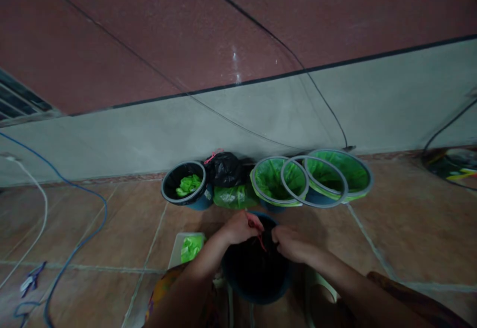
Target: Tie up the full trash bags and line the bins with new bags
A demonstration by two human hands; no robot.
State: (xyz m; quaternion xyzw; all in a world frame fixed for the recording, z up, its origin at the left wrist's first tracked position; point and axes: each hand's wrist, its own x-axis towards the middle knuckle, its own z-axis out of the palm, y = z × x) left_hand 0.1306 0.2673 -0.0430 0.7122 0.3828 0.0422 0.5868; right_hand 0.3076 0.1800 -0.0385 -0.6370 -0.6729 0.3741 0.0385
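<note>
Over a dark blue bin (257, 300) between my knees, both hands work at a black trash bag (257, 263) inside it. My left hand (242, 227) is closed at the far left of the rim, pinching the bag's red drawstring (262, 242). Across from it, my right hand (289, 243) is closed with its fingertips on the black plastic near the right rim. The bag's lower part is lost in shadow.
Against the wall stand a black-lined bin (201, 201) holding green plastic, a tied black bag (225, 169), and two green-lined bins (276, 181). A loose grey ring (346, 189) leans over them. A tray (177, 248), blue hose (102, 218) and pliers (32, 279) lie leftward.
</note>
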